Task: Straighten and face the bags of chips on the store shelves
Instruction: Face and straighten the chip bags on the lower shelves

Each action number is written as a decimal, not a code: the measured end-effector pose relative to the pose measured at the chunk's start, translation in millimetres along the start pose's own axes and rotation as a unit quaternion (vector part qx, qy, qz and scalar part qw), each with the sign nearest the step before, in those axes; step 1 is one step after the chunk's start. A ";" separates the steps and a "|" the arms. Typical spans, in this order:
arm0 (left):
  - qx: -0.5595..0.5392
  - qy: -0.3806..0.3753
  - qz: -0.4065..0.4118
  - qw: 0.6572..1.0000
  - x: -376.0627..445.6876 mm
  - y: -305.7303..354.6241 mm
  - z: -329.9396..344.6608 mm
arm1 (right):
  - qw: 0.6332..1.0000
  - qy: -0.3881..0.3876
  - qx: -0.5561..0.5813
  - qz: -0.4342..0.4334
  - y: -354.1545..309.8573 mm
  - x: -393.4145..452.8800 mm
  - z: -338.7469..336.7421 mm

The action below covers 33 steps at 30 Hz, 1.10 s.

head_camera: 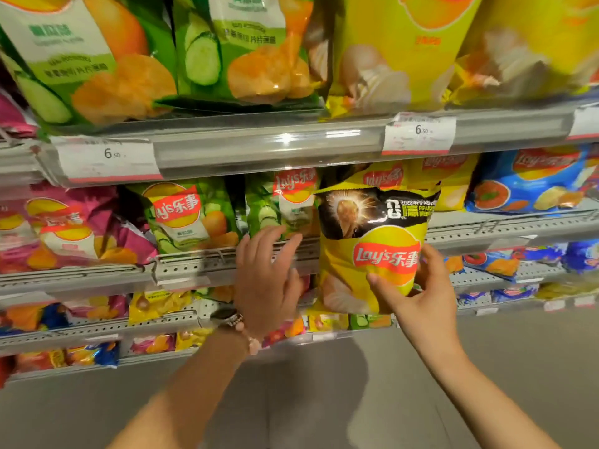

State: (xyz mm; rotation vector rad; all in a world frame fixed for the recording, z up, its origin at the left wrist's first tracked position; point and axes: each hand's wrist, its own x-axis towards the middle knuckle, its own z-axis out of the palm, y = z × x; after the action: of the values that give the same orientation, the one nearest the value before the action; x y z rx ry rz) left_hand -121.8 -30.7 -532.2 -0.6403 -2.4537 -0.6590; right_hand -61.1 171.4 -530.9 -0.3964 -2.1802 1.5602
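Right hand pinches the yellow bag low, out front of the shelf rail; left hand, fingers loose, hovers beside. Best to slide it back upright, logo forward.

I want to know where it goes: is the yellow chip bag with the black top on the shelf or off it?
Off it. The right hand holds the yellow bag up in front of the shelf edge, logo facing out.
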 end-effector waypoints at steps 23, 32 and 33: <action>0.339 -0.051 0.017 0.939 20.1 -54.8 86.5 | 0.953 0.188 0.045 -0.231 74.0 110.1 -58.9; 0.341 -0.073 -0.018 0.937 21.0 -48.3 86.5 | 0.954 0.189 -0.028 -0.229 52.9 173.4 -74.8; 0.345 -0.078 -0.020 0.935 21.4 -47.4 85.9 | 0.956 0.188 -0.027 -0.224 52.4 178.1 -70.9</action>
State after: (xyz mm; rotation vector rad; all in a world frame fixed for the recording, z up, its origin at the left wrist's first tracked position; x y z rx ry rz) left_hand -194.4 -12.4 -599.2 -0.3638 -2.6041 0.2674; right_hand -181.2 329.8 -529.6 -0.1761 -1.8547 1.0806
